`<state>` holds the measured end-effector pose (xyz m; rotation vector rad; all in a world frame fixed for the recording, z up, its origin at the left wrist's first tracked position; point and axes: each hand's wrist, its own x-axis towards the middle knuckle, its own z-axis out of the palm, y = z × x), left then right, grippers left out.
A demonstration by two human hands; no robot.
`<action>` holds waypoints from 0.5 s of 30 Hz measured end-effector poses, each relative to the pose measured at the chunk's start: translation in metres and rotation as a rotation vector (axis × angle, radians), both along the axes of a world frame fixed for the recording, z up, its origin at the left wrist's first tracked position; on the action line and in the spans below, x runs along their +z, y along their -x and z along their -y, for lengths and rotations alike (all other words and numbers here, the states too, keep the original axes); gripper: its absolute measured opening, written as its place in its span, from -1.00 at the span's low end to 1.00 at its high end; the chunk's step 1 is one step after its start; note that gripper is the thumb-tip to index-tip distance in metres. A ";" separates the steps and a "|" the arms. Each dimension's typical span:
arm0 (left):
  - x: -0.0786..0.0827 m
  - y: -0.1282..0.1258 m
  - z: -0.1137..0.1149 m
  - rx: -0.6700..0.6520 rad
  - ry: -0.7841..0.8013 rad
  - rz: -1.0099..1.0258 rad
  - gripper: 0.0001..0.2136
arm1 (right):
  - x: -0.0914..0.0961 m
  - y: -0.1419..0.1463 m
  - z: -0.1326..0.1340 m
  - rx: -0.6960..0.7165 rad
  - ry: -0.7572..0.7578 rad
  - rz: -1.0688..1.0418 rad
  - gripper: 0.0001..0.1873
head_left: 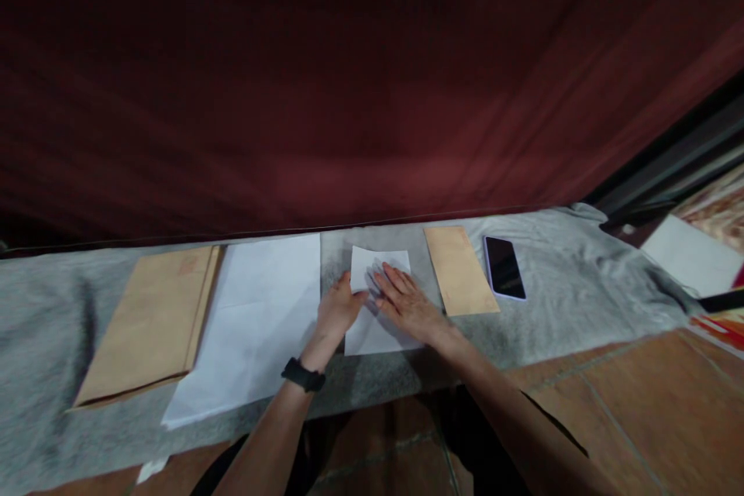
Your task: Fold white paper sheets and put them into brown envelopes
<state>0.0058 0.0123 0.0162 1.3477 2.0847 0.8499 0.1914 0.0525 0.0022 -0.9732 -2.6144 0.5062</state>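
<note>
A small white sheet of paper (377, 335), which looks folded, lies in front of me on a grey cloth. Flat across its upper middle rests my right hand (408, 302), fingers stretched out and pointing up and left. My left hand (340, 306) is at the paper's left edge, its thumb reaching over the sheet and apart from the forefinger; its other fingers are partly hidden. To the left lies a larger stack of white paper (256, 325) with a faint crease. A small brown envelope (462, 271) lies just right of my right hand.
Several large brown envelopes (148, 318) lie stacked at the left. A phone (504, 267) lies right of the small envelope. The grey cloth (570, 279) covers a long narrow surface, with a dark red curtain (372, 93) behind it. Tiled floor (656, 403) shows below.
</note>
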 end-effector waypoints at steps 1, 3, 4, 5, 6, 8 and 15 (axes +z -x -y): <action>0.002 -0.001 0.001 -0.014 0.067 -0.080 -0.64 | -0.003 0.001 0.004 0.006 -0.040 0.038 -0.41; 0.007 -0.003 0.005 -0.044 0.198 -0.194 -0.63 | -0.008 0.001 0.008 0.012 -0.092 0.082 -0.40; 0.010 -0.003 0.007 -0.050 0.232 -0.223 -0.64 | -0.010 0.000 0.009 0.010 -0.105 0.095 -0.40; 0.013 -0.004 0.009 -0.053 0.254 -0.243 -0.66 | -0.011 -0.001 0.009 0.004 -0.112 0.108 -0.40; 0.015 -0.004 0.010 -0.054 0.273 -0.257 -0.67 | -0.011 -0.002 0.008 -0.003 -0.115 0.121 -0.41; 0.018 -0.002 0.013 -0.059 0.310 -0.272 -0.67 | -0.011 -0.006 0.004 -0.017 -0.119 0.148 -0.41; 0.027 -0.003 0.021 -0.042 0.354 -0.397 -0.63 | -0.015 -0.024 -0.006 -0.058 -0.176 0.178 -0.44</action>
